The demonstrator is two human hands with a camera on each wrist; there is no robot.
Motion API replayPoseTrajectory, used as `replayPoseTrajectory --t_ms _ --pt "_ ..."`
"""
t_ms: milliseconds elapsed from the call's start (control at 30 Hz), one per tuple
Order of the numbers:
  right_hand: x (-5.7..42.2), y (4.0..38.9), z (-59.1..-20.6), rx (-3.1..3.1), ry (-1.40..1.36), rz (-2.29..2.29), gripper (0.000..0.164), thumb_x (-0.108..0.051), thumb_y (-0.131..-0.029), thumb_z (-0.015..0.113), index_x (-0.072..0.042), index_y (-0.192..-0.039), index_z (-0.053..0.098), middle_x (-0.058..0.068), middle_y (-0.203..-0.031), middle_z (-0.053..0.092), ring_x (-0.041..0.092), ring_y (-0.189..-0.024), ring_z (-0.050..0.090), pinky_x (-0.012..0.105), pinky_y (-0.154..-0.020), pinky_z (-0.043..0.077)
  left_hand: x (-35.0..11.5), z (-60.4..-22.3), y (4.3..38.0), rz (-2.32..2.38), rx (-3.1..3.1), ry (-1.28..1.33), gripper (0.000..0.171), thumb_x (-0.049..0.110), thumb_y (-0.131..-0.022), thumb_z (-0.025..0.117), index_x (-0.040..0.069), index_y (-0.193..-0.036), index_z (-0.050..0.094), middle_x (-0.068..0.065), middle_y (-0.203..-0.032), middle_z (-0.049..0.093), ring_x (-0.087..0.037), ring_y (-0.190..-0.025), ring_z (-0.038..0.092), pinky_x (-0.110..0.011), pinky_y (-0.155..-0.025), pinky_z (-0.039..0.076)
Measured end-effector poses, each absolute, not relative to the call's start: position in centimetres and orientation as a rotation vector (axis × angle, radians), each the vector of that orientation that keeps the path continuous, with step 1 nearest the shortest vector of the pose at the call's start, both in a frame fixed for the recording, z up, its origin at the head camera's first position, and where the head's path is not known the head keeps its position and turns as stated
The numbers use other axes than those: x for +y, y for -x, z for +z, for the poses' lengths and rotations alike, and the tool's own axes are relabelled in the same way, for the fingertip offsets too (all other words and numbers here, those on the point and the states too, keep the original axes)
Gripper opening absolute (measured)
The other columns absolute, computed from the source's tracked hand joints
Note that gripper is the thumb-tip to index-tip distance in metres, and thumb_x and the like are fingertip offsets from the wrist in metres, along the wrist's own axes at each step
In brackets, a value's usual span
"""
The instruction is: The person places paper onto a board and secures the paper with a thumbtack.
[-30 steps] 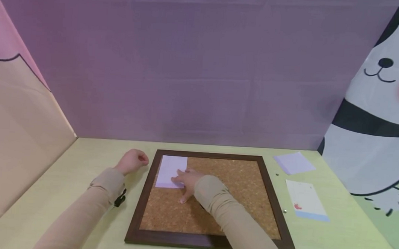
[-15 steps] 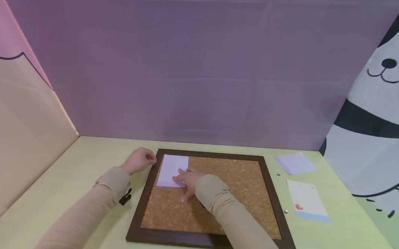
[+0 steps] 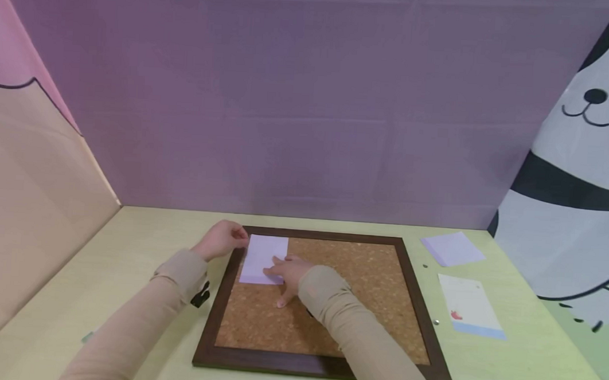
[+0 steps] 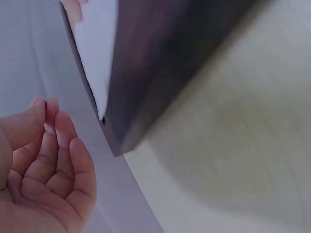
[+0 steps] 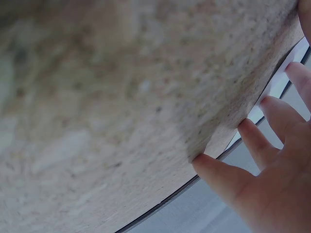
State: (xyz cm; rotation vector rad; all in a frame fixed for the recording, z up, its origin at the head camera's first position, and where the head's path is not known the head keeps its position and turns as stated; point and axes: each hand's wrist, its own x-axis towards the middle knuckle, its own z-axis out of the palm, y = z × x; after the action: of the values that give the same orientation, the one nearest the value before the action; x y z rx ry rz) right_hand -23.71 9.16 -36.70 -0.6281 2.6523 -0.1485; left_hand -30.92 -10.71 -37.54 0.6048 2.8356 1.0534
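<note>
A pale lilac sheet of paper (image 3: 261,256) lies on the upper left of a cork board (image 3: 323,323) with a dark wooden frame. My right hand (image 3: 292,274) rests with spread fingers at the sheet's lower right, some fingertips on the paper and others on the cork. My left hand (image 3: 222,239) is over the frame's upper left corner, right at the sheet's edge. In the left wrist view, its thumb and forefinger pinch a thumbtack (image 4: 45,103), mostly hidden, with only a thin dark edge showing. The other fingers curl loosely.
Right of the board lie another lilac sheet (image 3: 452,249) and a white card (image 3: 470,305) with a red picture and blue band. Two small round tacks, one dark (image 3: 425,266) and one shiny (image 3: 436,322), lie near them. A small greenish thing (image 3: 87,337) shows beside my left forearm.
My left hand has moved right and slightly away from me, from the bare table to the board's upper left corner. The right hand has stayed on the paper.
</note>
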Motion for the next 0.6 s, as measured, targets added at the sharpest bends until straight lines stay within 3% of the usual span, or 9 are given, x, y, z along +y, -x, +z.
replayPoseTrajectory --t_ms 233,600 --pt "9.1 23.9 -37.0 2.660 0.642 -0.132 0.077 -0.034 -0.074 0.078 -0.028 -0.142 0.043 -0.001 -0.157 0.023 0.027 -0.144 0.020 0.043 -0.115 0.024 -9.4 -36.6 31.2 1.125 2.780 -0.596 0.015 0.010 -0.088 0.062 -0.003 -0.092 0.068 -0.013 -0.085 0.069 -0.020 -0.077 0.063 -0.026 -0.066 0.049" --pt "9.0 24.3 -37.6 2.681 0.659 -0.085 0.078 -0.037 -0.073 0.079 -0.028 -0.142 0.043 -0.001 -0.156 0.025 0.027 -0.143 0.023 0.042 -0.115 0.026 -7.5 -36.1 32.1 1.085 2.724 -0.560 0.018 0.012 -0.089 0.061 -0.003 -0.097 0.068 -0.013 -0.089 0.068 -0.020 -0.081 0.061 -0.027 -0.070 0.050"
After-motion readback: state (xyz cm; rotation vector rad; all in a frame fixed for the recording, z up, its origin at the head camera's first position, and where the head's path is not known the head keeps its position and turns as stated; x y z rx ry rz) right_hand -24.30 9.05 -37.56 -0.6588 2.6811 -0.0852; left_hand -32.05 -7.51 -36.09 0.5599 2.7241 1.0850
